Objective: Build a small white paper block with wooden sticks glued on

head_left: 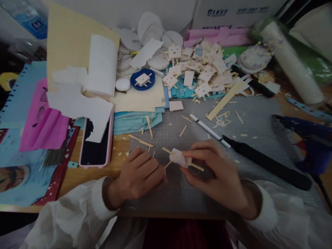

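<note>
My right hand (211, 173) pinches a small white paper figure (177, 157) between thumb and fingers, over the grey cutting mat (155, 204). Thin cream strips (197, 167) stick out from the figure on both sides. My left hand (142, 173) is curled closed just left of it, its fingertips turned away. One strip of the figure reaches to those fingers; whether they grip it is hidden. Beyond my hands, a white pen-like stick (209, 130) and a black-handled craft knife (269, 165) lie on the mat among cut paper strips (183, 131).
Finished-looking paper figures (204, 74) are heaped at the back, and one lies on a blue round lid (133, 84). A phone (103, 155) is under torn white paper (85, 107) at left. A blue glue gun (308, 138) rests at right.
</note>
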`<state>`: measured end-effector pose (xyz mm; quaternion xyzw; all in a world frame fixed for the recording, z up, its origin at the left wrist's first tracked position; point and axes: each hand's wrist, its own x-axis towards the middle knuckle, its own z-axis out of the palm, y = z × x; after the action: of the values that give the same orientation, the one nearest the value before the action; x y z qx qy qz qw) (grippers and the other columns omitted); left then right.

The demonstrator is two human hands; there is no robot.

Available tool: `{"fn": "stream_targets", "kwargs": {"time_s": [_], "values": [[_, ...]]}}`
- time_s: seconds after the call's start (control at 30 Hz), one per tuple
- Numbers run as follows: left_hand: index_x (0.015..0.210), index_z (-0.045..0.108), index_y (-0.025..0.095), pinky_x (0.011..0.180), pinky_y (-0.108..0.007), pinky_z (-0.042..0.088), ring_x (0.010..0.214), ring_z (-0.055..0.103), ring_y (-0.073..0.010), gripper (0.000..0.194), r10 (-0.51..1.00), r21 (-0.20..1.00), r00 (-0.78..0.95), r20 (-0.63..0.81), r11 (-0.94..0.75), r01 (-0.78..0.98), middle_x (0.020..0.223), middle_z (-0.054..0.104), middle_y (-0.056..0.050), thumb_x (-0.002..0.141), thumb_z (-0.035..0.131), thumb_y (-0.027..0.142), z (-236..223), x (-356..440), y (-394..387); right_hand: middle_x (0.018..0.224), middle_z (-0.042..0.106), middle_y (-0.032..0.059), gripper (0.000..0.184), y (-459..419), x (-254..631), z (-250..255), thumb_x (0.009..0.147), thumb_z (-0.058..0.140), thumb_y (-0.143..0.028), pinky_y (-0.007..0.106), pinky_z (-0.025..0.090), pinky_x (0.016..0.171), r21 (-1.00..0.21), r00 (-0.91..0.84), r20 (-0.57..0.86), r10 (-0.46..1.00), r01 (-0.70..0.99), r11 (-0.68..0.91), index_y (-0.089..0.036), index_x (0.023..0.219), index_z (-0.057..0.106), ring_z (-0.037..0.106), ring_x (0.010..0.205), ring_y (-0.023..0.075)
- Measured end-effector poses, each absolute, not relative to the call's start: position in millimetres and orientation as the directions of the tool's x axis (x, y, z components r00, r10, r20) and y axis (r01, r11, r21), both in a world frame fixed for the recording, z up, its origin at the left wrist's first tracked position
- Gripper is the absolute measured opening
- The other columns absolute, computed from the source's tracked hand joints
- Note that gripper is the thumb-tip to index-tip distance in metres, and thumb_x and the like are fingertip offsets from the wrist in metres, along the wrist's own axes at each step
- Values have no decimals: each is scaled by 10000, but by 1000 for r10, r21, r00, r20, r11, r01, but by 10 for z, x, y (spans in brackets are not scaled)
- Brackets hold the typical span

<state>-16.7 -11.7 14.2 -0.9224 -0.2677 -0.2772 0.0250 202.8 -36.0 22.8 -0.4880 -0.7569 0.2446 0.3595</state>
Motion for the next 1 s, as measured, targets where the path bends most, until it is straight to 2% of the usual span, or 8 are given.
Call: {"fn": "stream_targets", "kwargs": {"time_s": [0.33, 1.0], "values": [[661, 559, 193, 576, -318, 370, 557, 389, -145, 158, 451, 87, 741, 498, -876, 475, 528, 487, 36, 790, 644, 160, 130, -166, -135, 936, 574, 34, 312, -386, 2000, 221, 837, 620, -149, 298, 560, 732, -685, -309, 328, 893, 574, 450, -274, 1108, 529, 618, 854, 167], [629, 523, 189, 600, -322, 339, 555, 381, -150, 228, 443, 103, 745, 499, -884, 457, 530, 491, 26, 848, 546, 128, 119, -111, -154, 986, 546, 50, 302, -400, 1956, 182, 853, 594, -107, 226, 541, 778, -688, -357, 344, 869, 534, 492, -190, 1140, 550, 592, 890, 131]]}}
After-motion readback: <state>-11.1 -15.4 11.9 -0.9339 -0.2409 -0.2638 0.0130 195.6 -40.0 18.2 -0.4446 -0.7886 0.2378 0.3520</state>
